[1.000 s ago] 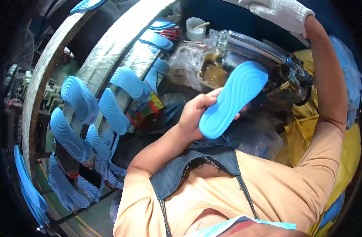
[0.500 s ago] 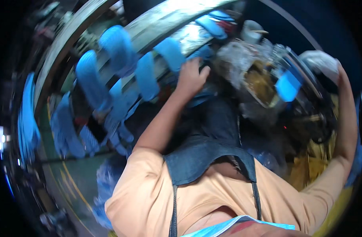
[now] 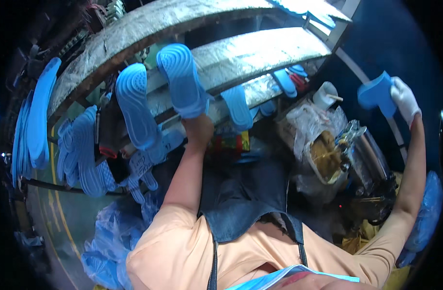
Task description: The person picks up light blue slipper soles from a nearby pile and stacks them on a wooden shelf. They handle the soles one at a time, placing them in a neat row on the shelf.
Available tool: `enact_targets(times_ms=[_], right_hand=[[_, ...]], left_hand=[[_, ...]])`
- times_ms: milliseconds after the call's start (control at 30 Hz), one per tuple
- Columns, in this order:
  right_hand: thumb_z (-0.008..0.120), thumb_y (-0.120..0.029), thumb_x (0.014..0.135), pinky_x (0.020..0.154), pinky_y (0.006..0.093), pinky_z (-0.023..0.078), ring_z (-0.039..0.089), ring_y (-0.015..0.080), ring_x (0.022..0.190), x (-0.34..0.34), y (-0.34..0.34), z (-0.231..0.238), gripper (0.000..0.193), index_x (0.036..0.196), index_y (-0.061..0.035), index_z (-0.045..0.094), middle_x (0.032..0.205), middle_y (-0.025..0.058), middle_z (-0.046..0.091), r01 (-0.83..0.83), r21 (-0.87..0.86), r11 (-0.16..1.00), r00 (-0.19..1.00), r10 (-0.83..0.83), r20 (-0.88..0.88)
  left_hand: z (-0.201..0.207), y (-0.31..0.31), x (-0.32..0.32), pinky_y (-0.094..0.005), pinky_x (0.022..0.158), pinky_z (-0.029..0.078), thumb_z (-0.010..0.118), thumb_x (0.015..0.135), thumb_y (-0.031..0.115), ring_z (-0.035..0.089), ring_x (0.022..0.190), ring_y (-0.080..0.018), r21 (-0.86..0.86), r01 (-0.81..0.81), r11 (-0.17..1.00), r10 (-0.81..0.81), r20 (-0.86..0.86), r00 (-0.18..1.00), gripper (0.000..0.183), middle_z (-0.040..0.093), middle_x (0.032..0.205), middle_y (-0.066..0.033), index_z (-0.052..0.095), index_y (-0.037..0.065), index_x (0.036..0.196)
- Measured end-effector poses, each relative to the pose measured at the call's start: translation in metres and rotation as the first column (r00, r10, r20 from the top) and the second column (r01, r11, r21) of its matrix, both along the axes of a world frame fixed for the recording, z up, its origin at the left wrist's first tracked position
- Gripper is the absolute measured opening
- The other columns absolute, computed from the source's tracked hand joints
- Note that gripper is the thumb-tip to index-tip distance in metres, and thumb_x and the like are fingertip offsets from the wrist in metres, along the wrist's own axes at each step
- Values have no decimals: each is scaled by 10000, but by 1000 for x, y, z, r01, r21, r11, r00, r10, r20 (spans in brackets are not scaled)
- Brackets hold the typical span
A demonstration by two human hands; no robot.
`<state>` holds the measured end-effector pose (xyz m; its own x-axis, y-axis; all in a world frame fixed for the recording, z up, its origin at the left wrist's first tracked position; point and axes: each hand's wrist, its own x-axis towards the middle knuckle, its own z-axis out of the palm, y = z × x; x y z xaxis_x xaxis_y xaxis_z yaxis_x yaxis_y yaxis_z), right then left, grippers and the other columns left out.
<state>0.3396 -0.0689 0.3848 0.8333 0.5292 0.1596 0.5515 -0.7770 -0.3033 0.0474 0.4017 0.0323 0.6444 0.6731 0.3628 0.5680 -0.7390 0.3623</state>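
Observation:
My bare left hand (image 3: 198, 129) is at the lower end of a blue shoe sole (image 3: 179, 75) with curved ridges. The sole covers its fingers, which appear closed on that end. Another ridged blue sole (image 3: 132, 106) is just to the left, and a third sole (image 3: 237, 107) is to the right, hanging over the edge of a lower board. Out at the far right, my right hand (image 3: 405, 100), in a white glove, is closed on a bent, flat blue piece (image 3: 377, 93). I cannot make out this piece's full shape.
Long pale boards (image 3: 260, 48) form a rack ahead. More soles (image 3: 35, 125) are at the left. On the right stand a plastic-lined container of yellowish-brown stuff (image 3: 325, 154), a white cup (image 3: 324, 95) and a shiny metal cylinder (image 3: 369, 150). Blue plastic bags (image 3: 110, 241) lie lower left.
My left hand has moved left along the row of soles to the ridged one. My right hand now has the blue piece, raised against the dark backdrop. The whole view has shifted.

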Motion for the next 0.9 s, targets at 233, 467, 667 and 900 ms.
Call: enact_targets(times_ms=[233,467,667,900], right_hand=[[564,-414,918,842,309,496,626,174,949,-55,225,67,485,1212,-29,596,1053,83,650,-458,410,789,885,447,129],[580,-200,882,780,372,520,679,269,845,-44,420,58,197,896,-32,682,862,118,695,-520,-263,812,684,581,441],[593,-136,855,727,321,522,677,216,826,-58,422,66,160,911,-19,685,844,98,691,-535,-161,830,766,556,321],[571,-269,912,863,351,508,649,257,982,-57,283,87,417,1231,-3,606,1050,152,671,-592,-5,806,798,586,141]], left_hand=[[9,-2,-6,-560,960,412,548,876,189,508,1189,-431,-70,-35,997,27,-109,994,420,542,1292,-252,564,33,1266],[-17,10,-8,-547,984,412,535,888,192,475,1212,-448,-13,-14,1000,15,34,999,473,500,1344,-250,508,43,1336],[2,6,-11,-532,1019,396,529,895,180,469,1241,-441,-136,-53,989,47,-43,998,466,497,1375,-235,511,48,1341],[-3,9,-11,-550,1041,376,527,907,216,477,1250,-450,-176,9,984,-29,-111,993,491,484,1414,-221,503,78,1378]])
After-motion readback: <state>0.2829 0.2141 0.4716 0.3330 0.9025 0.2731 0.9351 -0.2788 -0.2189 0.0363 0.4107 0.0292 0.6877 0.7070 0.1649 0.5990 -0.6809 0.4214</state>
